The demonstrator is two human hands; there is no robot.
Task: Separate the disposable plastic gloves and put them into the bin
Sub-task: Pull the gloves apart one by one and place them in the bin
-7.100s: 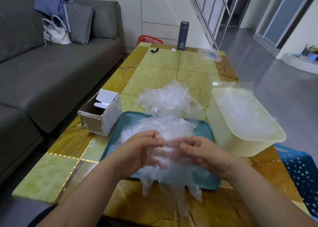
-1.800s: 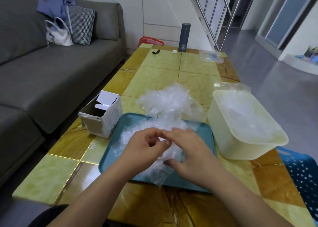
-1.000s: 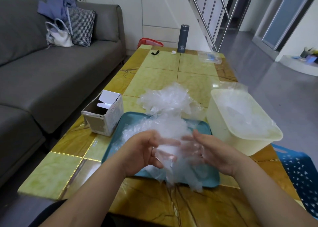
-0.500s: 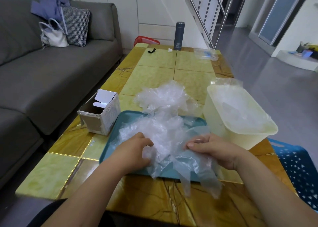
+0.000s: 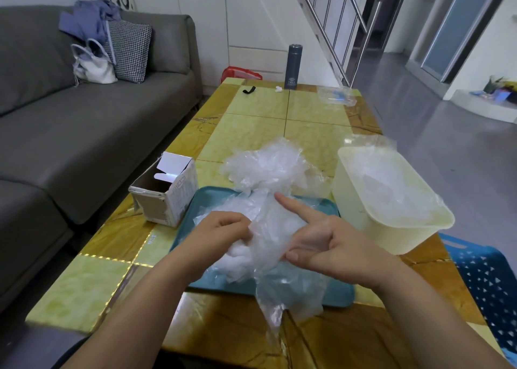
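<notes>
We judge the task about midway: the cream bin (image 5: 361,212) at right centre holds some gloves, while a loose heap (image 5: 265,164) waits above the teal tray (image 5: 208,200). At lower centre our left hand (image 5: 223,228) grips the clump of gloves (image 5: 268,245) and our right hand (image 5: 324,242) pinches its film, forefinger straight. The yellow tiled table (image 5: 251,116) stands beside a grey sofa (image 5: 84,130) at left.

left hand (image 5: 223,228) curled, right hand (image 5: 324,242) pinching, index finger (image 5: 292,205) outstretched.
</notes>
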